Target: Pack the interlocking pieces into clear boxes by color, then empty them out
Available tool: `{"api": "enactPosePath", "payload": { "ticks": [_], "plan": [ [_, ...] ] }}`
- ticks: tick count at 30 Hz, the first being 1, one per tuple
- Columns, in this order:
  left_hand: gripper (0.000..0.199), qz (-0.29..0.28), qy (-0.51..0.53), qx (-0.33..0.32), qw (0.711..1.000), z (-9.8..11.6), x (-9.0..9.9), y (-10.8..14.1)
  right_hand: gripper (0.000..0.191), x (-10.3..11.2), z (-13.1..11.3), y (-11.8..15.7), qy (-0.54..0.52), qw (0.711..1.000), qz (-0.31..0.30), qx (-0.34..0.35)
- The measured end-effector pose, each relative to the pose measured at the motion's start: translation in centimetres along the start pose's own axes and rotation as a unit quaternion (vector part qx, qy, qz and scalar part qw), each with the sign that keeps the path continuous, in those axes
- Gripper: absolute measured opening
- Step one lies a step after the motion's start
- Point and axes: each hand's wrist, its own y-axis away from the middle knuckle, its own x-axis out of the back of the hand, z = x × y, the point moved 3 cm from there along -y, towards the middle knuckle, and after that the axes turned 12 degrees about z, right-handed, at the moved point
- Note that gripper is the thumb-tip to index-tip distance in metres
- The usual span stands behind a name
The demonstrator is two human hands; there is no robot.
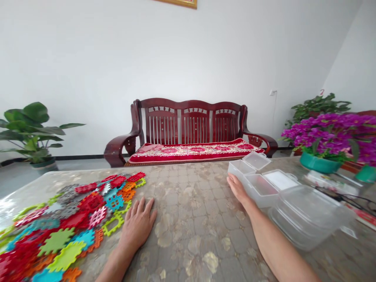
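My left hand (138, 223) lies palm down on the patterned tabletop (188, 219), fingers apart and holding nothing. Just left of it spreads a pile of flat toothed plastic pieces (79, 217) in red, green, blue, orange, grey and pink. My right hand (236, 188) rests on its edge beside the clear lidded boxes (260, 199), its fingertips by their left side. No object shows in it, though its palm side is partly hidden. The small boxes have open lids.
Larger clear containers (308, 215) stand right of my right forearm. Behind them are purple flowers (326, 135) in a green pot and dark cables. Beyond the table is a wooden bench (194, 121) with a red cover. A leafy plant (35, 131) stands at far left.
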Motion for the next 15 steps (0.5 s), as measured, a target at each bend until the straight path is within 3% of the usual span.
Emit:
{"api": "enactPosePath", "payload": {
  "ticks": [4,7,10,15],
  "plan": [
    [0.05,-0.002,0.018,0.003,1.0,0.0,-0.1,0.0,0.045,-1.0,-2.0,1.2,0.043,0.996,-0.049,0.059],
    [0.05,-0.007,0.044,-0.002,0.999,-0.1,-0.1,-0.4,0.047,-2.0,-2.9,2.3,0.159,0.979,-0.082,0.1],
    [0.052,-0.022,0.066,-0.019,0.997,-0.5,-0.3,-1.1,0.053,-2.9,-3.3,3.4,0.277,0.954,-0.083,0.083],
    [0.054,-0.025,0.089,-0.04,0.995,-1.2,-0.3,-2.3,0.06,-4.6,-5.2,6.2,0.336,0.937,-0.075,0.059]
  ]
}}
